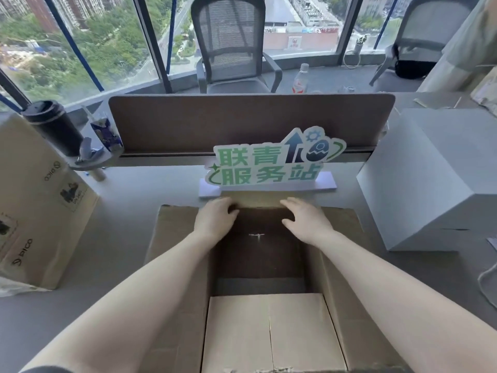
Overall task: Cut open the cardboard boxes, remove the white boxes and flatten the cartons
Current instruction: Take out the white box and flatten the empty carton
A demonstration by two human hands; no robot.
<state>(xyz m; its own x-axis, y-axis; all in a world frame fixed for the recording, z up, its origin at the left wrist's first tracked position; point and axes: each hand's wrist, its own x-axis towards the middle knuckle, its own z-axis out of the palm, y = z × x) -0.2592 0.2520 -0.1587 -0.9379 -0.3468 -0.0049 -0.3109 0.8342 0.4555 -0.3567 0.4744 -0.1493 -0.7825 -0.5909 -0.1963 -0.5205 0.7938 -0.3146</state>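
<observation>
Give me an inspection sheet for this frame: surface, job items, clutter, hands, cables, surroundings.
Surface: grey desk, brown divider panel at the back.
Job's things: open carton, flaps spread, looks empty; white box to its right; closed carton at left.
Clutter: green sign, black tumbler, drink carton, plastic bottle.
Hands: left hand and right hand on the carton's far flap, fingers curled over its edge.
Cables: white cable at right edge.
Surroundings: two mesh chairs, windows onto city.
</observation>
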